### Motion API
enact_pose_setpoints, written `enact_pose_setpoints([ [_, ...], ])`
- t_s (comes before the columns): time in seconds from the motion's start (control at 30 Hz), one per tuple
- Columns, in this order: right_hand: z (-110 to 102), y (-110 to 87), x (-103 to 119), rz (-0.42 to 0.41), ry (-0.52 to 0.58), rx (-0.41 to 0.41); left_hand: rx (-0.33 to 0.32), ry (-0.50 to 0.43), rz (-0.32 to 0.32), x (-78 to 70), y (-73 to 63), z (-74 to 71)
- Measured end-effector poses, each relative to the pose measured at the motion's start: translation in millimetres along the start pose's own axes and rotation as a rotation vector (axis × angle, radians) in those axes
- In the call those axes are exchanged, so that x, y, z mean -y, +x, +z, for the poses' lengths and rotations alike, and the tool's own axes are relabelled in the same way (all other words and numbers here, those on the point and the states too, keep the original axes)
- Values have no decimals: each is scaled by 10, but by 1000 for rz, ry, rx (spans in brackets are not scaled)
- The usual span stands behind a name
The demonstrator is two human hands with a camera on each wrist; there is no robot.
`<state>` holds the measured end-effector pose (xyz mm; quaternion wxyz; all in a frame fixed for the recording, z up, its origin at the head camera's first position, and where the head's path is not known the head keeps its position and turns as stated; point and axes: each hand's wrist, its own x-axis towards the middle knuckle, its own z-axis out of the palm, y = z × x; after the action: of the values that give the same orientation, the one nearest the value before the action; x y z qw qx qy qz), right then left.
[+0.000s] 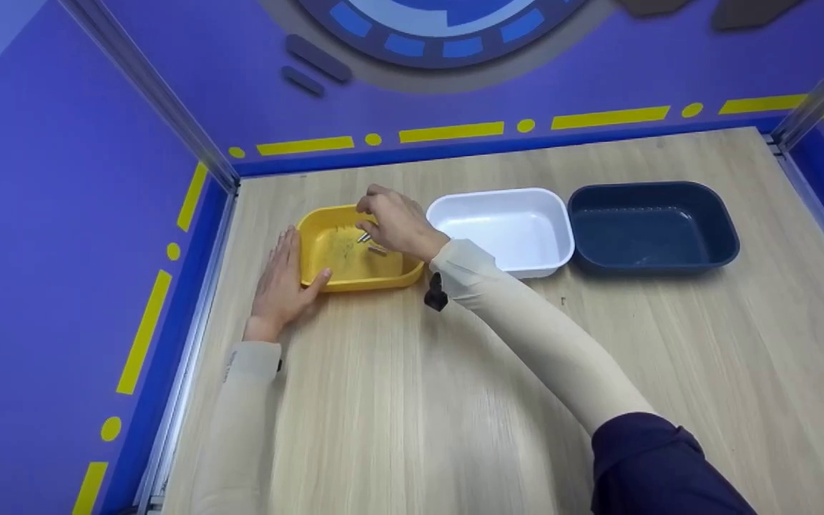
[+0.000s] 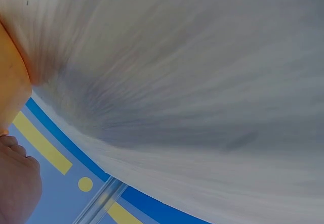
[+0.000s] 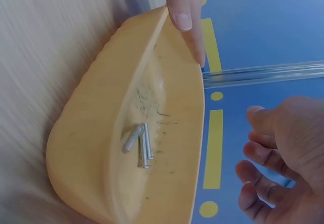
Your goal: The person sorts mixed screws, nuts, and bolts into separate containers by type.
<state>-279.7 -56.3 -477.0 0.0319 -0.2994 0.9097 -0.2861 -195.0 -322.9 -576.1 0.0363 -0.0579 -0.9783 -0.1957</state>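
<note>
My left hand [image 1: 281, 286] lies along the left side of a yellow tray [image 1: 362, 285], fingers straight and thumb over the front rim. In the left wrist view only part of that hand [image 2: 17, 183] shows, below the tray's edge [image 2: 12, 77]. Above the tray's right half hovers my right hand [image 1: 396, 222], its fingers loosely bent. The right wrist view shows nothing between the fingers of this hand [image 3: 288, 158]. A few small metal pins [image 3: 146, 145] lie together on the tray floor, some with flat heads, apart from the right hand.
A white tray [image 1: 501, 222] stands just right of the yellow one, and a dark blue tray [image 1: 651, 229] adjoins it on the right. Blue-purple panels [image 1: 455, 100] with yellow marks enclose the wooden tabletop [image 1: 412, 400] at the back and sides.
</note>
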Motion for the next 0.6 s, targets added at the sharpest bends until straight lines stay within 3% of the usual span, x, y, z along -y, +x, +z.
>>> enact_pose_setpoints([
  [0.2,-24,-8,28,24,8,13,3,0,-1,-9,-7,-5],
  [0.6,-46,-57,34,-19,30,-7,-3,1,9,19,10,1],
])
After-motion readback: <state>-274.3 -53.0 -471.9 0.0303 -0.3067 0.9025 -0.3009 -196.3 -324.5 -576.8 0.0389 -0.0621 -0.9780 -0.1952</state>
